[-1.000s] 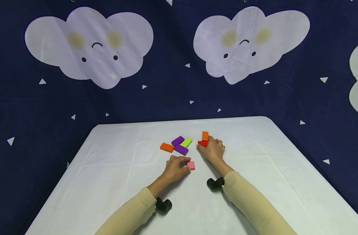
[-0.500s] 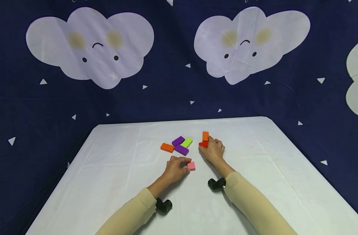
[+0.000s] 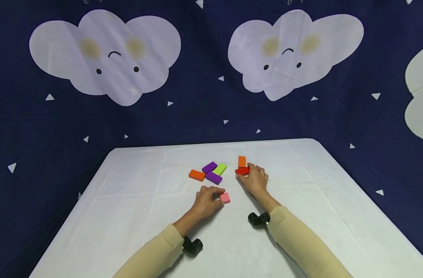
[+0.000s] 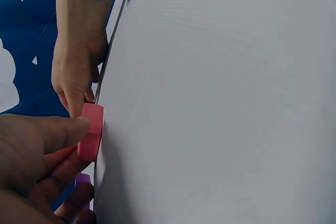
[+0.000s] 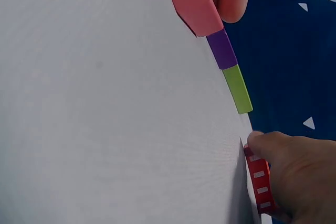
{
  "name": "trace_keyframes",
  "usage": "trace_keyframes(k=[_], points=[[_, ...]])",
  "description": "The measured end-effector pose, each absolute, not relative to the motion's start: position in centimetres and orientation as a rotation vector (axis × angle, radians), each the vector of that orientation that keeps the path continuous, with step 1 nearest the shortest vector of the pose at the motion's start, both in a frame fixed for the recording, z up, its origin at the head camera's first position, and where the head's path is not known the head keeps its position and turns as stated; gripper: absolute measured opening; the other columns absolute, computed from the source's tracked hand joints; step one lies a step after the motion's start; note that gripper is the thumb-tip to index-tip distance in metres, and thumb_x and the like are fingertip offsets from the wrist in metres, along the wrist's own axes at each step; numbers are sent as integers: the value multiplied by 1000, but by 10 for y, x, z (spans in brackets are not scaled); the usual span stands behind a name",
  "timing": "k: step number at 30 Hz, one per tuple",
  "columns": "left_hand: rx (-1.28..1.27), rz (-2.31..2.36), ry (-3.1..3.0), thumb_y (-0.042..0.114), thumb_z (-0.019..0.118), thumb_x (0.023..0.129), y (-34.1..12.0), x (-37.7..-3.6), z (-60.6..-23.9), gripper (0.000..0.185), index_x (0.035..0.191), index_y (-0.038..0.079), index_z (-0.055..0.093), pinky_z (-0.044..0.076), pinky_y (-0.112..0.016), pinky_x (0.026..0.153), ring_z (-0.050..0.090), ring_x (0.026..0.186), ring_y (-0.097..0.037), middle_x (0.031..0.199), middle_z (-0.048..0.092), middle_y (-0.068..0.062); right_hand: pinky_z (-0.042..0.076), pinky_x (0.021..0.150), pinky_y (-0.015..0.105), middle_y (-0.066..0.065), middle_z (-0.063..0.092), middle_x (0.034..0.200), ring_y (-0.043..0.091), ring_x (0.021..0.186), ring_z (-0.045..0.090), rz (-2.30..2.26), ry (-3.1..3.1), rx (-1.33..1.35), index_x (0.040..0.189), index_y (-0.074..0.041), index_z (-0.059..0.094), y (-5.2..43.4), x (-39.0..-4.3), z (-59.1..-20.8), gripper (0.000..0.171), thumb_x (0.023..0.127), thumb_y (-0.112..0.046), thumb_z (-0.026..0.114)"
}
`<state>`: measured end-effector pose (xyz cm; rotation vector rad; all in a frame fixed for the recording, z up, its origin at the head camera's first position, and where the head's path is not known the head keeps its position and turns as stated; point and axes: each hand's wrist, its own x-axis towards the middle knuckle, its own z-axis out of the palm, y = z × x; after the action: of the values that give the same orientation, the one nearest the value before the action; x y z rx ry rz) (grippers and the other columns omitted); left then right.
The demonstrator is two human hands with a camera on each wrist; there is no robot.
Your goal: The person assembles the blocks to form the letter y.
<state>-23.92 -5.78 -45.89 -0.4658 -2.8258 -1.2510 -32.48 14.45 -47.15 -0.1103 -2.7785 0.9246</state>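
Observation:
My left hand [image 3: 205, 200] pinches a small pink block [image 3: 225, 198] between thumb and fingers, low over the white table. In the left wrist view the thumb lies against the face of the pink block [image 4: 91, 132]. Farther forward and to the right, my right hand [image 3: 255, 179] grips a red block [image 3: 242, 171] by its ends. White rectangular marks run along one side of the red block [image 5: 258, 181] in the right wrist view. An orange block [image 3: 242, 161] lies just behind the red one, its near end close to it.
Left of the right hand, a loose cluster holds two purple blocks, one far [image 3: 209, 167] and one near [image 3: 214, 178], a lime green block [image 3: 220, 169] and another orange block [image 3: 197, 175]. A dark blue cloud-patterned cloth [image 3: 204, 123] hangs behind the white table [image 3: 128, 216].
My right hand has shifted slightly right and toward me with the red block, which now shows more beside the fingers. The left hand keeps the pink block nearly in place.

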Motion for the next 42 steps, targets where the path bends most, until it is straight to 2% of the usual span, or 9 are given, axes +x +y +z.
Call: trace_keyframes(k=[10, 15, 20, 23, 32, 38, 42], points=[[-371, -1407, -2814, 10, 72, 77, -59, -232, -454, 35, 112, 13, 70, 35, -31, 77, 46, 91, -19, 103, 63, -8, 25, 101, 51, 19, 53, 135, 38, 124, 44, 1010, -2740, -46, 136, -5, 47, 151, -321, -470, 70, 77, -34, 70], [-337, -1415, -2791, 12, 74, 76, -59, -225, -452, 33, 109, 10, 70, 37, -27, 73, 50, 88, -20, 97, 64, -8, 25, 101, 49, 19, 54, 135, 37, 125, 44, 1119, -2748, 5, 137, -7, 46, 159, -315, -470, 70, 78, -34, 70], [-353, -1391, -2777, 11, 74, 77, -59, -219, -453, 32, 108, 8, 70, 37, -26, 74, 52, 85, -17, 95, 67, -6, 29, 100, 53, 18, 57, 130, 38, 121, 47, 1146, -2799, 85, 137, -10, 48, 166, -305, -469, 70, 77, -36, 72], [-358, -1396, -2773, 9, 73, 76, -59, -216, -456, 33, 108, 8, 69, 37, -23, 70, 49, 82, -14, 91, 65, -6, 31, 100, 56, 17, 57, 130, 40, 120, 47, 1155, -2835, 125, 136, -12, 49, 168, -297, -468, 70, 76, -38, 73], [-362, -1260, -2766, 13, 74, 75, -56, -210, -463, 31, 105, 12, 70, 27, -29, 73, 44, 78, -10, 89, 65, -2, 33, 100, 57, 13, 59, 129, 37, 120, 49, 1104, -2875, 273, 134, -16, 52, 167, -283, -471, 66, 76, -36, 74], [-337, -1271, -2774, 15, 75, 75, -57, -208, -462, 31, 106, 12, 69, 27, -29, 74, 45, 80, -11, 93, 66, -2, 33, 101, 55, 12, 59, 130, 36, 120, 49, 1014, -2849, 390, 130, -14, 56, 165, -280, -475, 65, 72, -35, 77], [-324, -1328, -2753, 12, 73, 75, -59, -207, -461, 32, 106, 10, 69, 29, -27, 72, 45, 80, -13, 95, 67, -5, 33, 101, 57, 15, 54, 136, 40, 125, 44, 1022, -2856, 378, 131, -15, 54, 166, -278, -474, 66, 73, -37, 77]])
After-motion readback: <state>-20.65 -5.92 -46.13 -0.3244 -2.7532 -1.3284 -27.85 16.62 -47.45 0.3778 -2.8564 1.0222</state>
